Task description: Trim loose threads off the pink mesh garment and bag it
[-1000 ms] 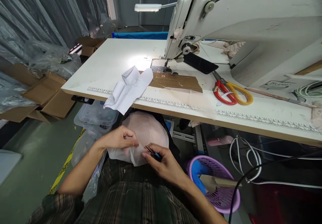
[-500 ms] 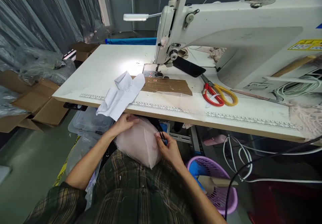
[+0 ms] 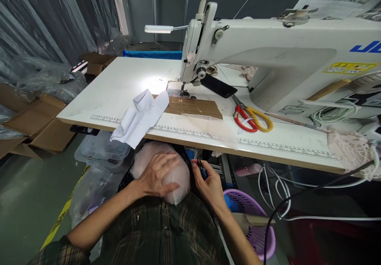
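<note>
A bunched piece of sheer pale pink fabric [image 3: 182, 179] rests on my lap, just below the table's front edge. My left hand [image 3: 156, 174] lies flat over it with the fingers spread. To the right of the fabric, my right hand [image 3: 209, 183] is closed around small thread snips [image 3: 203, 170] with dark blades and a bluish body, their tips pointing up. Part of the snips is hidden by the fingers. Above the fabric, a folded white paper piece with pen marks [image 3: 139, 118] hangs slightly over the table edge.
On the table [image 3: 119, 86] stand a white sewing machine [image 3: 268, 35], brown cardboard [image 3: 196, 107], a dark phone-like slab [image 3: 218, 85], and red-and-yellow scissors [image 3: 250, 118]. Lace [image 3: 345, 144] lies right. Below are a purple basket [image 3: 262, 237], cables [image 3: 287, 195] and plastic boxes [image 3: 101, 148].
My left hand has moved from the fabric's upper left edge to lie flat on top. My right hand has come away from the fabric, still holding the snips. The camera view has shifted slightly.
</note>
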`<control>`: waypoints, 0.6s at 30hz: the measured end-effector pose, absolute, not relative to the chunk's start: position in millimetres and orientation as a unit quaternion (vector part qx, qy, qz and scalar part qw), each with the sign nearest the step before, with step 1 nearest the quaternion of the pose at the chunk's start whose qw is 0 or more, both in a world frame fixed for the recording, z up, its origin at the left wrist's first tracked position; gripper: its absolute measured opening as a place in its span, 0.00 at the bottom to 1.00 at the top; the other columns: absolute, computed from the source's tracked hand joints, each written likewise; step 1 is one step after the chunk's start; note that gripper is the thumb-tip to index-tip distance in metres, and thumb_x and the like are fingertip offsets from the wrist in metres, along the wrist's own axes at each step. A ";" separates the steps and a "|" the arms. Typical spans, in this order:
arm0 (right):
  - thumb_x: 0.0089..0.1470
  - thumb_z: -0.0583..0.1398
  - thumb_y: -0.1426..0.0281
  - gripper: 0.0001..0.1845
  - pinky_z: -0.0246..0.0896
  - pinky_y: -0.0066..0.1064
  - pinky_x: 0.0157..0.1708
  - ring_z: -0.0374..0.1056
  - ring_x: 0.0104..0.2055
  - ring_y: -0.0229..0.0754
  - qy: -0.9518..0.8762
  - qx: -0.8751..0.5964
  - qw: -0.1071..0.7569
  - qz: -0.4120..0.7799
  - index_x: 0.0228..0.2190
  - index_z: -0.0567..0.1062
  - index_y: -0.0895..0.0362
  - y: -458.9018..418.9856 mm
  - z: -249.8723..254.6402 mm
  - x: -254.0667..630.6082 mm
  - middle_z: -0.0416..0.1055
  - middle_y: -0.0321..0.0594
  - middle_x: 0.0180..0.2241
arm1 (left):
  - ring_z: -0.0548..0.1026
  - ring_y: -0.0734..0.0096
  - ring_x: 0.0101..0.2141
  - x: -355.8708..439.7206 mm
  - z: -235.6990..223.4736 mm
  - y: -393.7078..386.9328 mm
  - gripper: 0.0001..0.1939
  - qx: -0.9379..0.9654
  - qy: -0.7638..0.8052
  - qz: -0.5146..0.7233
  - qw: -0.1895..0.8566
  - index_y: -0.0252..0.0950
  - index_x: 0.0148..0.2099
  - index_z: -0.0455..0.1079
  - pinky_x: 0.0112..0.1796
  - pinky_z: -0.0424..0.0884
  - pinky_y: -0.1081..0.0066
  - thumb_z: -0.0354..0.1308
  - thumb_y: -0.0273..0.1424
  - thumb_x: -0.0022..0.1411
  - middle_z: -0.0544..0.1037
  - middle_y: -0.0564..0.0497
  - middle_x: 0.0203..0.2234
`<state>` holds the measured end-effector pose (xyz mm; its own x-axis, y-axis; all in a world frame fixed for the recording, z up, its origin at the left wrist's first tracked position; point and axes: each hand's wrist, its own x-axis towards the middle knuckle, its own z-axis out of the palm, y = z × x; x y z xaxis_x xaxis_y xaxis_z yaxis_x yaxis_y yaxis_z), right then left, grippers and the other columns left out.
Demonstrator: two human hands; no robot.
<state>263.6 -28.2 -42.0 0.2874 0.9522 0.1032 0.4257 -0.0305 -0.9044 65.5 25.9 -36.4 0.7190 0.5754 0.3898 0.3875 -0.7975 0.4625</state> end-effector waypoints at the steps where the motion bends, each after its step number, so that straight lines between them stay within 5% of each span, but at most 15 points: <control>1: 0.57 0.55 0.57 0.18 0.65 0.36 0.39 0.70 0.35 0.46 -0.531 -0.648 0.472 0.275 0.36 0.75 0.58 -27.0 -35.9 267.4 0.75 0.44 0.33 | 0.64 0.47 0.56 68.6 -39.1 22.6 0.36 0.924 0.243 0.241 0.172 0.29 0.61 0.61 0.56 0.57 0.45 0.54 0.49 0.59 0.66 0.32 0.57; 7: 0.56 0.55 0.61 0.14 0.64 0.37 0.41 0.70 0.37 0.45 -0.519 -0.670 0.525 0.079 0.34 0.75 0.57 -3.6 12.8 323.2 0.74 0.44 0.34 | 0.59 0.43 0.59 77.3 -64.3 16.3 0.36 0.957 0.209 0.141 0.143 0.33 0.64 0.56 0.57 0.50 0.37 0.55 0.46 0.59 0.64 0.33 0.59; 12: 0.52 0.54 0.61 0.19 0.64 0.40 0.35 0.68 0.34 0.47 -0.498 -0.765 0.404 -0.067 0.41 0.75 0.59 19.5 35.1 374.0 0.72 0.48 0.36 | 0.59 0.44 0.60 76.8 -86.7 18.4 0.32 0.961 0.207 0.145 0.111 0.35 0.62 0.58 0.57 0.50 0.37 0.57 0.41 0.58 0.65 0.37 0.59; 18: 0.53 0.51 0.73 0.20 0.61 0.52 0.44 0.63 0.47 0.57 -0.567 -0.710 0.357 -0.216 0.46 0.72 0.63 35.4 27.3 387.6 0.67 0.58 0.43 | 0.61 0.46 0.59 74.4 -89.0 18.8 0.34 0.961 0.198 0.161 0.105 0.39 0.65 0.54 0.57 0.52 0.39 0.54 0.45 0.61 0.66 0.38 0.59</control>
